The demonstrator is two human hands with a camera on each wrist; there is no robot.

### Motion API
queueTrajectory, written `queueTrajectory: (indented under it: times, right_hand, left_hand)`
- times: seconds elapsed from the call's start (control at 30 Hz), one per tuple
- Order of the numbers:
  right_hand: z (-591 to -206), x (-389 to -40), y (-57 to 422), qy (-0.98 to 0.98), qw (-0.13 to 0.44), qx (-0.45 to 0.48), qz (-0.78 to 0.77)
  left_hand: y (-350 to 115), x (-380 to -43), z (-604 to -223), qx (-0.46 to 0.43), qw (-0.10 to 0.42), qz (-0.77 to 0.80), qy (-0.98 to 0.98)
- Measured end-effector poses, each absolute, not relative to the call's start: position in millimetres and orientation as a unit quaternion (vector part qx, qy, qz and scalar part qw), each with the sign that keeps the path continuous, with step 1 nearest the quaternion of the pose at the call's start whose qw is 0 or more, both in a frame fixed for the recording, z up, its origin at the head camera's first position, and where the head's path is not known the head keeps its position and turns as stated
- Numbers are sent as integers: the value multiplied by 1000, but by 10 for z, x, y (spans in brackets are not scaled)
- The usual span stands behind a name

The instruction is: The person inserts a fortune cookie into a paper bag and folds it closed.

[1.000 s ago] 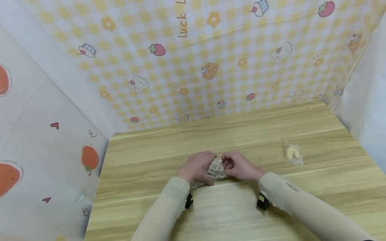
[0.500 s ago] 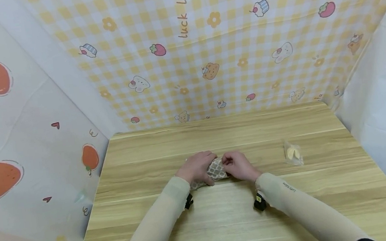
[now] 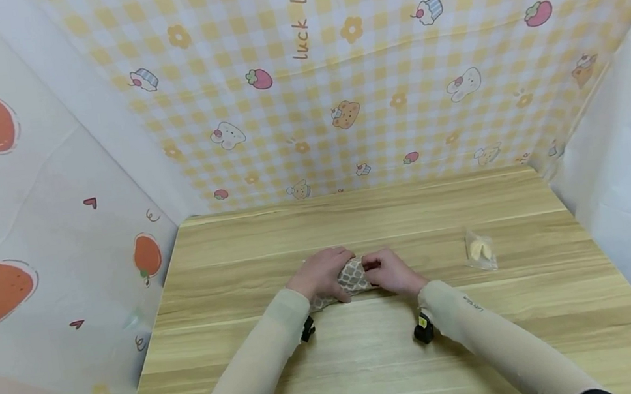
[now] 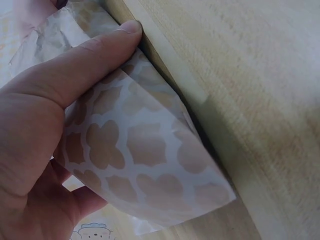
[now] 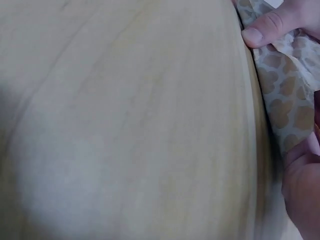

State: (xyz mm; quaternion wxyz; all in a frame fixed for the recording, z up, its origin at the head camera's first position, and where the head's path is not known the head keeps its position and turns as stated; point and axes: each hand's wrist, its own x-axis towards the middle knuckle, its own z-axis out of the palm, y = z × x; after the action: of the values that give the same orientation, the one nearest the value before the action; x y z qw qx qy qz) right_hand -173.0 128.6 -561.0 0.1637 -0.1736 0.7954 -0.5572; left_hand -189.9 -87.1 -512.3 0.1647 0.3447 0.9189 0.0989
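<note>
A paper bag (image 3: 352, 278) with a grey-brown and white quatrefoil pattern lies across the middle of the table. My left hand (image 3: 322, 275) grips it from the left, thumb along the near side and fingers over the far side. In the left wrist view the thumb presses on the creased bag (image 4: 150, 150), whose flat end points toward the lower right. At the bag's right end, my right hand (image 3: 391, 272) pinches the paper with curled fingers. The right wrist view shows only part of that hand (image 5: 304, 185) at the edge, against the patterned paper (image 5: 285, 95).
A pale yellow piece, like a fortune cookie (image 3: 480, 250), lies in a clear wrapper to the right of my right hand. The wooden table (image 3: 371, 361) meets a yellow checked cloth (image 3: 280, 103) at the back and white sheets at both sides.
My right hand and forearm have shifted slightly left, its fingers moving a little at the bag's right end. My left hand stays in place on the bag.
</note>
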Motion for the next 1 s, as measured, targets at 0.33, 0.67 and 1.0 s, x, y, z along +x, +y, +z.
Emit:
queueTrajectory:
  times: [0.33,0.67,1.0]
  right_hand:
    - [-5626,-1739,1309,781,194,-229,-548]
    - [-5600,-1745,1285,808,198,-239,-501]
    - [-5531,-1736,1203,798,245,-251,-491]
  left_hand:
    - [-872,-1899,-5117,349,165,94,918]
    - [-872,-1906,-5120,356,159,108,914]
    - [-871,-1895,-5122,354,159,106,915]
